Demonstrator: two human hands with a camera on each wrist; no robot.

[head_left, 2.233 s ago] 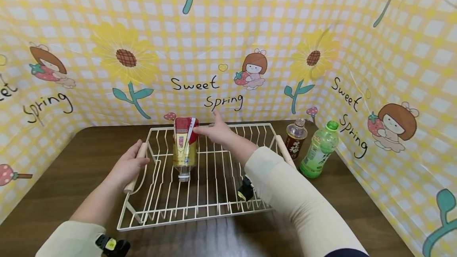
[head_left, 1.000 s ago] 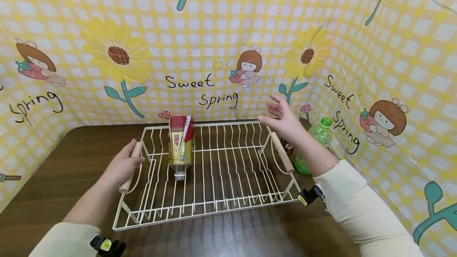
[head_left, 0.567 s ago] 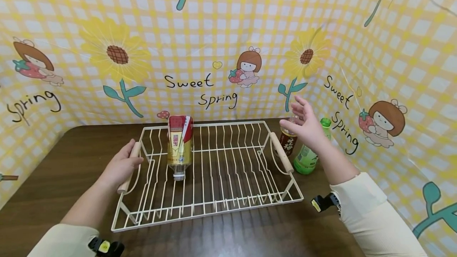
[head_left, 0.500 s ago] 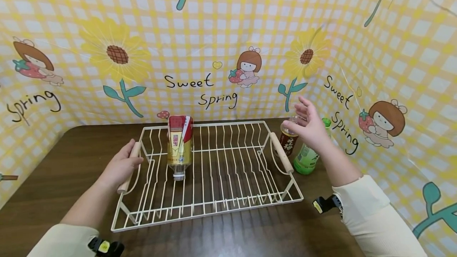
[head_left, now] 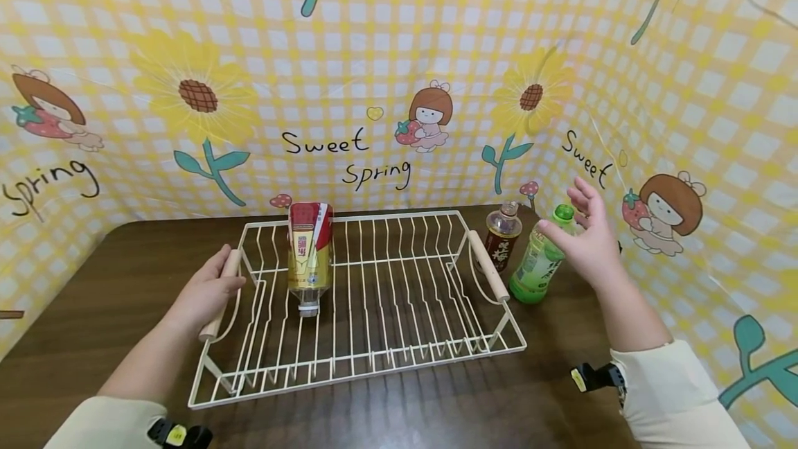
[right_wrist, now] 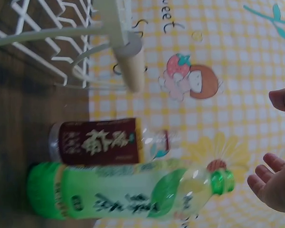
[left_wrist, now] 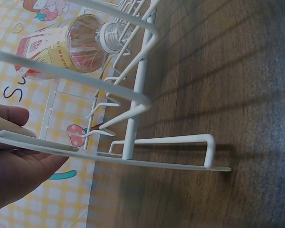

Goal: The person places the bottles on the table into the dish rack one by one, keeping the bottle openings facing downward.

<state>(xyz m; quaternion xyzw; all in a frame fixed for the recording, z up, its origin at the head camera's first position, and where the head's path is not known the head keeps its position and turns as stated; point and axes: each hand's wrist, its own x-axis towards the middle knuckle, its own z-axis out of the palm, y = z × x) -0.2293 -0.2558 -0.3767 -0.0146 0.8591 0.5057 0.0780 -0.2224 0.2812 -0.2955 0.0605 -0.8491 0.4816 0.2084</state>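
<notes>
My left hand (head_left: 206,293) grips the left wooden handle (head_left: 218,319) of a white wire dish rack (head_left: 349,378); in the left wrist view, thumb and fingers lie on either side of it. On the rack's left part rests a plastic bottle (head_left: 309,244) with a red and yellow label, neck low and toward me. My right hand (head_left: 589,241) is raised with fingers spread, holding nothing. It is nearest a green drink bottle (head_left: 537,265) that stands upright right of the rack. Whether it touches that bottle's neck in the head view cannot be told; the right wrist view shows a gap.
An upright dark-labelled bottle (head_left: 501,238) stands between the green bottle and the rack's right wooden handle (head_left: 488,265). The brown wooden table (head_left: 461,407) runs back to a yellow checked cloth (head_left: 386,47) hung behind and at the sides.
My right hand has moved from beside the red and yellow bottle, across the rack, to the green bottle at the right. My left hand stays on the handle. The view has shifted slightly.
</notes>
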